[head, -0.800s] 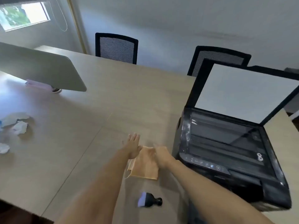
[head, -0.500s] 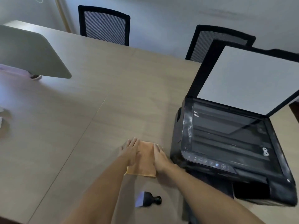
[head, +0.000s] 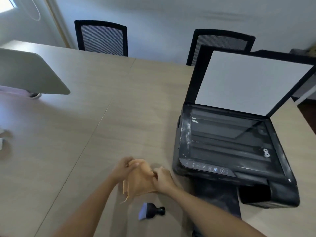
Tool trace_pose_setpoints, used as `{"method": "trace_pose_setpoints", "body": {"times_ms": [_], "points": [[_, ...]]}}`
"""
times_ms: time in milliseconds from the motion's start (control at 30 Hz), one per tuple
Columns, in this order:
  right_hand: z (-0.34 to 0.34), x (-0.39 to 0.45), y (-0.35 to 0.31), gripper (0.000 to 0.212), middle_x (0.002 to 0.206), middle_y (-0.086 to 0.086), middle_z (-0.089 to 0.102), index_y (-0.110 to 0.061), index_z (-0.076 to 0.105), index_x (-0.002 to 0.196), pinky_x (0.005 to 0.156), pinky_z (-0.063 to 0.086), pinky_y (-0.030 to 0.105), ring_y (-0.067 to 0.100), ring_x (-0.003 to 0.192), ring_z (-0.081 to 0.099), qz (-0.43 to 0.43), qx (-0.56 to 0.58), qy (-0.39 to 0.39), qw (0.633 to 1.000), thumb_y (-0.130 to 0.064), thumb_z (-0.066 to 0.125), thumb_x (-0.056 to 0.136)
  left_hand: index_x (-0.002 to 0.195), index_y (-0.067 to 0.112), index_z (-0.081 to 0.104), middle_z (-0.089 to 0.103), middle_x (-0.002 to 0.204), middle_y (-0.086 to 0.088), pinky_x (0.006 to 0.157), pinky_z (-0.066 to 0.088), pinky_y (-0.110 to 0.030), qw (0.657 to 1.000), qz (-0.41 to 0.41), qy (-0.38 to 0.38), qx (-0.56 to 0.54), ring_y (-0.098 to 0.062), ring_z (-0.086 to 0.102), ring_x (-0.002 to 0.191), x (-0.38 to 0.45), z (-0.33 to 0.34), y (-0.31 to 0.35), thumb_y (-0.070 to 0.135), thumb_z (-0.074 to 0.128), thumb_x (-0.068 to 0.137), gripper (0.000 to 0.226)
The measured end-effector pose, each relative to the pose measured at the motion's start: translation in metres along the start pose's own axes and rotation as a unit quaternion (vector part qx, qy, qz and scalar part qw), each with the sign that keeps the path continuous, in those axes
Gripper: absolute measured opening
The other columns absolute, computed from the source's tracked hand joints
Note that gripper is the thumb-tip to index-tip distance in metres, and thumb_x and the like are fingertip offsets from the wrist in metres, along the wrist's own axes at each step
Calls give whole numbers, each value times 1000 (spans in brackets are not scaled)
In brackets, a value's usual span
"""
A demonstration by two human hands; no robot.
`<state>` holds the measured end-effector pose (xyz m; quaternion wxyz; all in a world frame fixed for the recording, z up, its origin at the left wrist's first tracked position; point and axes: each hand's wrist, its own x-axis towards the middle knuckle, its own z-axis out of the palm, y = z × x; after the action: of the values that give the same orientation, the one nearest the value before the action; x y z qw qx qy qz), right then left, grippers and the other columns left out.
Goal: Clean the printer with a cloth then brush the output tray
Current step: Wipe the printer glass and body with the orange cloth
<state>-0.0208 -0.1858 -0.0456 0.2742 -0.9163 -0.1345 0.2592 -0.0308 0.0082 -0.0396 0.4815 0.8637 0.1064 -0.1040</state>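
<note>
An orange cloth (head: 139, 181) is bunched up off the table between both hands. My left hand (head: 123, 167) grips its upper left corner, my right hand (head: 162, 178) grips its right edge. To the right stands a black printer (head: 229, 151) with its scanner lid (head: 248, 81) raised; white dust streaks the left rim of the glass. Its dark output tray (head: 217, 194) sticks out toward me, partly behind my right forearm. A small black-handled brush (head: 151, 211) with pale bristles lies on the table just below the cloth.
The wooden table (head: 102, 127) stretches left and back. A silver monitor back (head: 29, 74) stands at the far left, with crumpled paper at the left edge. Two black mesh chairs (head: 102, 38) (head: 222, 43) sit along the far side.
Both hands were pressed flat on the cloth lying on the table; now they have closed on it and lifted it, bunching it. The view has tilted slightly.
</note>
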Motion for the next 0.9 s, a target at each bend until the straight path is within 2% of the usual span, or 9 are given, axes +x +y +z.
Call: {"method": "trace_pose_setpoints", "body": {"times_ms": [100,167,233,333,400,600,767,833,900], "points": [[-8,-22,-11,26,95,5,52,-32,43,64,71,28,21,14,90,43,-15,121,67,990,-23,52,88,69,13,50,40,60,3,55,32,-23,993,-18,17,-119,-6,41,58,-16,-16,10,20,55,94,26],[-23,-38,-25,14,114,-2,54,-27,64,96,85,34,10,5,102,47,-51,224,116,966,-23,51,93,76,11,53,45,59,3,58,38,-27,984,-23,23,-176,-14,43,62,-24,-23,27,27,55,94,24],[-45,-51,-43,26,128,-8,52,-25,58,121,101,32,10,0,115,48,-95,332,164,924,-24,48,97,83,11,54,51,59,6,56,41,-28,975,-16,30,-218,-13,47,60,-27,-24,51,36,59,91,27],[-89,-70,-62,33,122,-9,58,-23,59,118,105,38,27,3,115,52,-121,447,219,859,-42,46,95,93,14,53,54,71,2,55,41,-26,961,17,7,-275,-12,49,64,-31,-10,103,44,60,83,32],[-120,-79,-62,36,94,0,57,-12,58,98,88,45,36,11,91,54,-123,510,253,813,-44,45,94,96,15,52,55,77,1,57,45,-24,958,36,-6,-284,-11,52,68,-32,6,136,39,57,90,26],[-211,-90,-22,28,83,-3,54,-20,46,90,73,44,33,15,81,54,-29,514,396,761,-44,35,100,124,22,44,56,110,-3,81,46,-24,975,47,-4,-219,-16,56,104,-38,43,168,40,61,87,45],[-249,-68,-21,19,86,-3,54,-15,33,101,59,43,27,13,75,55,-51,301,458,835,-34,30,100,145,24,26,38,137,10,107,38,-35,987,32,-94,-126,-13,38,128,-39,71,143,36,84,67,97],[-240,-48,-23,9,85,5,60,-21,33,97,56,46,29,20,69,59,-81,228,410,880,-30,32,96,144,23,31,40,140,15,112,33,-35,985,55,-108,-125,-11,38,132,-37,80,143,36,86,63,99],[-220,-25,-16,27,107,14,60,-23,35,118,78,52,39,30,95,59,-92,106,313,939,-35,35,94,142,22,37,48,140,13,114,31,-33,985,74,-100,-122,-12,42,132,-35,86,143,41,86,57,101]]}}
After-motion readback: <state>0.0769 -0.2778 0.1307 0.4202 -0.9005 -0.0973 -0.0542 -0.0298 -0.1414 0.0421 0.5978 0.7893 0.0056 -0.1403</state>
